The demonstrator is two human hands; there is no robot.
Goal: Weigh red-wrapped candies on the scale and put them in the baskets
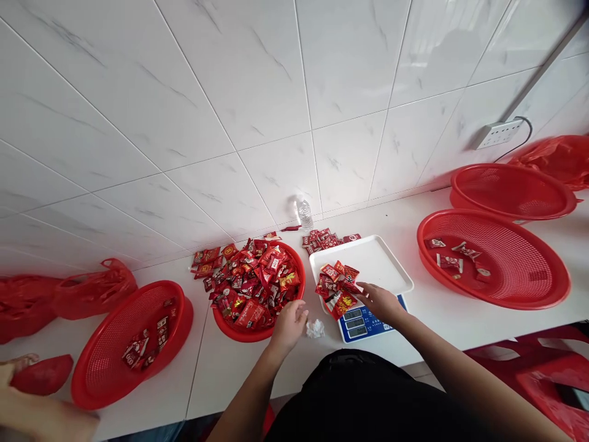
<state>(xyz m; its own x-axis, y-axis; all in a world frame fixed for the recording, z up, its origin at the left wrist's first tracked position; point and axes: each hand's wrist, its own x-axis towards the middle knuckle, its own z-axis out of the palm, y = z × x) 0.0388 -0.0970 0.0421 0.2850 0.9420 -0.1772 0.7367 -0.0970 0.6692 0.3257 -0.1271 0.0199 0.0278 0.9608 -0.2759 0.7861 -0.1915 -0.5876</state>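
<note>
My left hand point(289, 324) hovers at the near rim of a red basket point(230, 326) heaped with red candy packets point(255, 279); its fingers are curled and I cannot make out anything in them. My right hand point(380, 302) rests on the near edge of a white scale tray point(377, 261), fingers stretched toward a small pile of red packets point(338, 283) lying on the tray. The tray sits on a blue scale point(363, 322) with lit displays.
A red basket point(105, 374) with a few packets stands at left, two more red baskets point(529, 288) at right. Loose packets point(324, 239) and a water bottle point(304, 212) stand by the wall. A crumpled white wrapper point(315, 329) lies near the scale. Another person's hand point(27, 393) is at lower left.
</note>
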